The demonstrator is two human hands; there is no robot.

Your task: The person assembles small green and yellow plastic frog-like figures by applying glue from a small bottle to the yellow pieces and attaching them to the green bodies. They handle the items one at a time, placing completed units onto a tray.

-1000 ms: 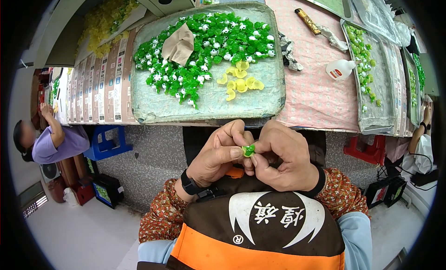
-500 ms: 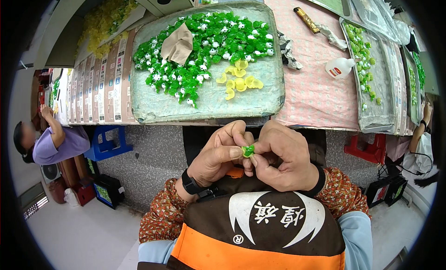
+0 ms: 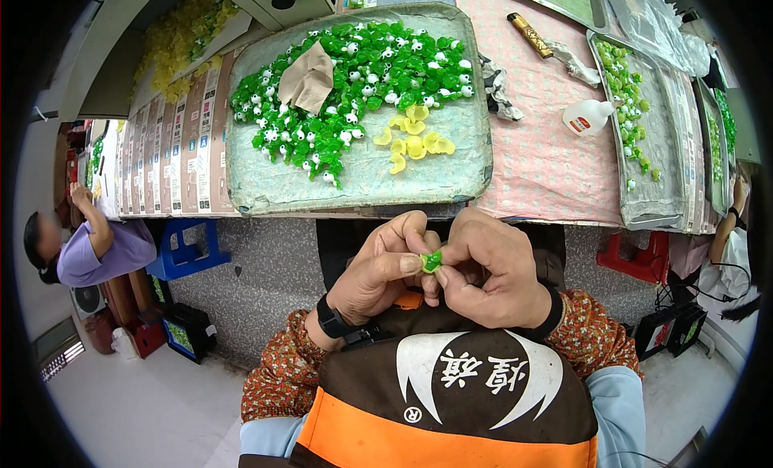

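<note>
A small green and yellow plastic piece [image 3: 431, 262] is pinched between my two hands, just off the table's near edge. My left hand [image 3: 380, 261] grips its left side with thumb and fingertips. On its other side, the thumb and forefinger of my right hand [image 3: 495, 271] press together. Beyond my hands lies a cloth-lined tray [image 3: 403, 182]. It bears a heap of green plastic pieces [image 3: 378, 70], many with white eyeball-like balls, and a scrap of brown sandpaper or cloth [image 3: 307, 78]. Several yellow cup-shaped pieces [image 3: 415, 147] lie at the heap's near right.
Right of the tray are a white bottle [image 3: 587, 117], a dark gold-patterned tube [image 3: 530, 35] and crumpled paper [image 3: 501, 90]. Farther right stands a tray with green-yellow pieces [image 3: 656, 186]. A blue stool [image 3: 188, 248], a red stool [image 3: 634, 256] and a person in purple [image 3: 107, 247] flank the table.
Both hands keep hold of the small piece in nearly the same place, with only a slight shift of it between the fingertips.
</note>
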